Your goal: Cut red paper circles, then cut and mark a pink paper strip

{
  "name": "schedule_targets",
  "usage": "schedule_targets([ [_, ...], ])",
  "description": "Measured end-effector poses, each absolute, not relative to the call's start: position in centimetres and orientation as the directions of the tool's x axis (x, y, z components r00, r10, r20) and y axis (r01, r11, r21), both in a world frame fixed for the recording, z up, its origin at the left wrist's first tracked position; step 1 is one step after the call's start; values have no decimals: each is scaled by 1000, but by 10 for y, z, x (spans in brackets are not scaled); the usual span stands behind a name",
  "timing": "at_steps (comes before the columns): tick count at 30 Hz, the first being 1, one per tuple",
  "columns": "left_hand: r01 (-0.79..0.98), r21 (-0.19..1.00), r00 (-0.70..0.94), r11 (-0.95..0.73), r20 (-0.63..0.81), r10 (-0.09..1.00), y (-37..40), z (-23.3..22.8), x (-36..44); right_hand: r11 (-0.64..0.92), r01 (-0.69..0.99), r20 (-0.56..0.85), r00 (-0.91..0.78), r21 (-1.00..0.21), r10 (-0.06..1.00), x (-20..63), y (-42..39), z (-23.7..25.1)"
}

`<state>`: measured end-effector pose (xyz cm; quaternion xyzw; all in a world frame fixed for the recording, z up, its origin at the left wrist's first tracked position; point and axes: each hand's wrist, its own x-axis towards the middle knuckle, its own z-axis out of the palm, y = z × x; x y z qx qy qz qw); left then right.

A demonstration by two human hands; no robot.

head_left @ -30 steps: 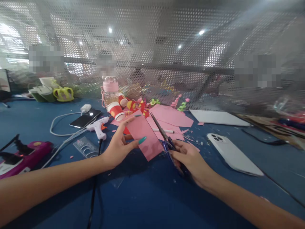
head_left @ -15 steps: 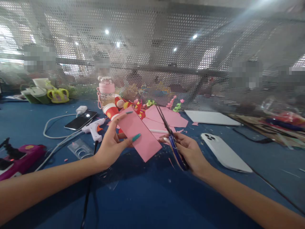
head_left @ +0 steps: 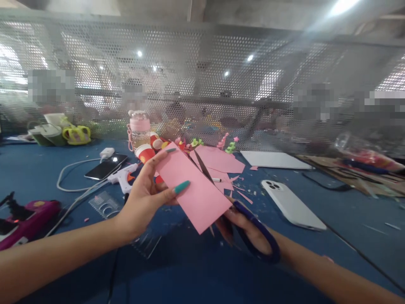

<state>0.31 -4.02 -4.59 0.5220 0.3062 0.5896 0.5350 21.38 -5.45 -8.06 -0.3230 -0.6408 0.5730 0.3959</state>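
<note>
pinching pink paper [head_left: 193, 188] — left hand [head_left: 144, 200] raised, thumb across, right hand [head_left: 249, 228] gripping scissors [head_left: 253, 230]

A blue table [head_left: 47, 169] runs across the view, backed along its far edge by a grey perforated metal screen [head_left: 221, 84]. Through the holes of the screen, a blurred room shows with small round ceiling lights [head_left: 139, 53]. Bright daylight enters from windows at the far left [head_left: 9, 63] and the right edge.
</note>
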Motion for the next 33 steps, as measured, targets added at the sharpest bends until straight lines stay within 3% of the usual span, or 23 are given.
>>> schedule_targets([
  [5, -302, 919, 138, -253, 305, 942, -41, -45, 3, 144, -26, 140, -453, -989, 881, 214, -56, -88],
  [14, -253, 929, 188, -268, 319, 929, -39, -46, 2, 131, 161, 51, -425, -978, 904, 212, -63, -72],
  [33, -264, 929, 203, -261, 318, 926, -38, -42, 2, 222, 187, 119, -446, -957, 887, 218, -53, -81],
])
